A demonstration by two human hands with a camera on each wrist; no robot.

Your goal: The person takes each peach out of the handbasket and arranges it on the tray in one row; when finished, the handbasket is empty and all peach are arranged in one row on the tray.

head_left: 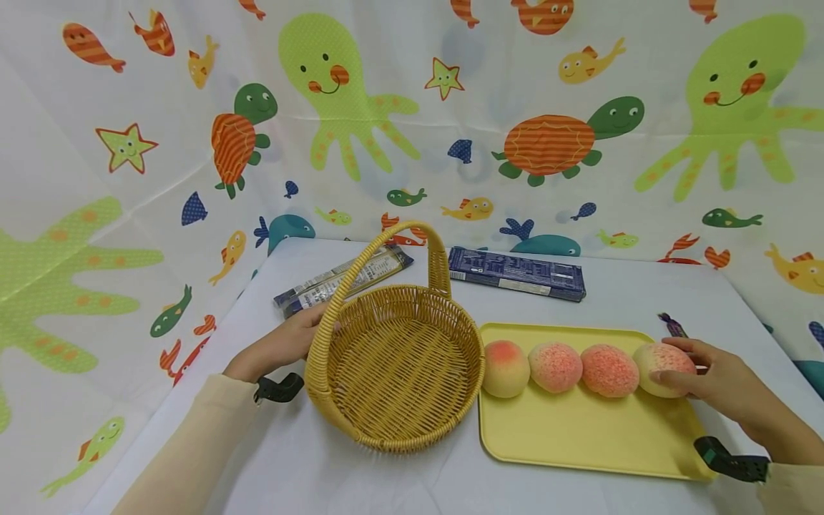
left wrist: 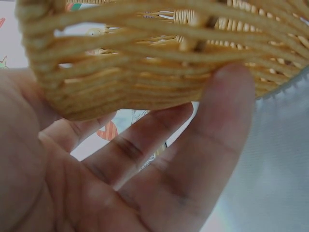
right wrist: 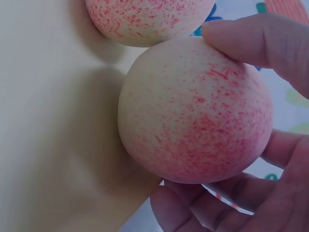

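A round yellow wicker basket (head_left: pixel 399 372) with a tall arched handle stands left of centre. My left hand (head_left: pixel 292 340) is at its left side; in the left wrist view, a mostly straight finger (left wrist: pixel 227 121) touches the woven wall (left wrist: pixel 140 87). Part of that hand is hidden behind the handle in the head view. On the yellow tray (head_left: pixel 579 436), my right hand (head_left: pixel 721 379) holds the rightmost pale peach (head_left: pixel 659 368), thumb and fingers around its sides. That peach (right wrist: pixel 193 116) has pink speckles and touches the neighbouring peach (right wrist: pixel 149 19).
Two more peaches, a pink-speckled one (head_left: pixel 556 367) and a yellow one with a red top (head_left: pixel 506 368), complete the row along the tray. Behind lie long packets (head_left: pixel 380 268), dark blue packs (head_left: pixel 515 272) and a small wrapped candy (head_left: pixel 672 325). A printed cloth (head_left: pixel 399 57) hangs at the back.
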